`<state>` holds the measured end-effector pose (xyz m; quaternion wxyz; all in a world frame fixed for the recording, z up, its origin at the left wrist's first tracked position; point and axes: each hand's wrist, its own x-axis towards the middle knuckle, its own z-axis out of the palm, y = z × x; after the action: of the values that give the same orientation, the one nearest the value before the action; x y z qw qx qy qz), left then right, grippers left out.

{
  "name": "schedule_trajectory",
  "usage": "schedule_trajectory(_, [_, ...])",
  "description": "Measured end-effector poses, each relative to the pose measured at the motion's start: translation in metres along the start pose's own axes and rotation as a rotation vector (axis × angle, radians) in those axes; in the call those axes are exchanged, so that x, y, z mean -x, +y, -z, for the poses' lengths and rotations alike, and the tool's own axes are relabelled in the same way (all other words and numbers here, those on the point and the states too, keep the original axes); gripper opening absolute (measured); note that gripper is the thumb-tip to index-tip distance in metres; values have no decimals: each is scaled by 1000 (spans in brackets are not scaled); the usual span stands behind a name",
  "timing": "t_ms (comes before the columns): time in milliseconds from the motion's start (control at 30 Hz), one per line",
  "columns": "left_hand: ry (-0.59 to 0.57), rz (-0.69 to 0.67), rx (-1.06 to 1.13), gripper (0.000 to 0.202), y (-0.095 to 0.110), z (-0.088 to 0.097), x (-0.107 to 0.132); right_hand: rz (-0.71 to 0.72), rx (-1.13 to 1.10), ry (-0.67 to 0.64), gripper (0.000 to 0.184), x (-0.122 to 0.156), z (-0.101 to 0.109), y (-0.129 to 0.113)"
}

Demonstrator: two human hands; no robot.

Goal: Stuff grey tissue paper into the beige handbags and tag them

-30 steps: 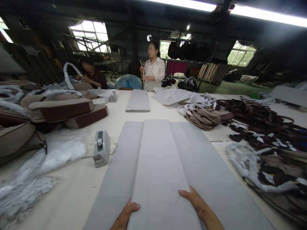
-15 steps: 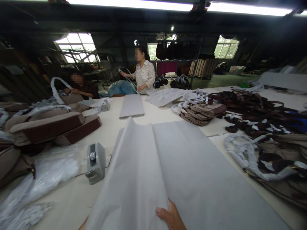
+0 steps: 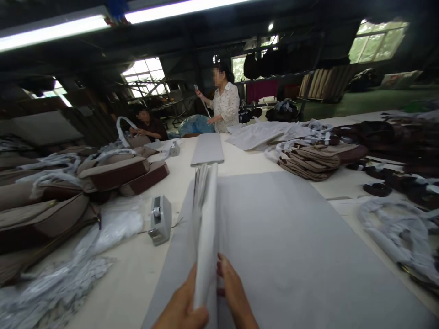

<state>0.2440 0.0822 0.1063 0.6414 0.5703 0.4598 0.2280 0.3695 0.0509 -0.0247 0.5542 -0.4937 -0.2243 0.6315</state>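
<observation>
My left fingers [image 3: 200, 315] pinch the folded grey sheet bundle [image 3: 207, 219], likely limp: hold both faces. My right fingers [image 3: 224, 266] spread alongside.

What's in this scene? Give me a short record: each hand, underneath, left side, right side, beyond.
Left hand: gripping folded grey bundle, held on edge
Right hand: at its right side, contact unclear
Underneath: flat grey sheet
Left side: tape dispenser, brown bags
Right side: stacked bags, dark straps
Beyond: folded grey stack, co-worker in patterned shirt
</observation>
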Motion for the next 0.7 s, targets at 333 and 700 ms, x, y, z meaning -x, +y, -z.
schedule_trajectory(333, [100,-148,-14,68,-83,-78,-34,-167,203,96,63,21,122,-32])
schedule_trajectory(700, [399,235,374,66,-111,-5,-65,-172,372,107,62,2,115,-38])
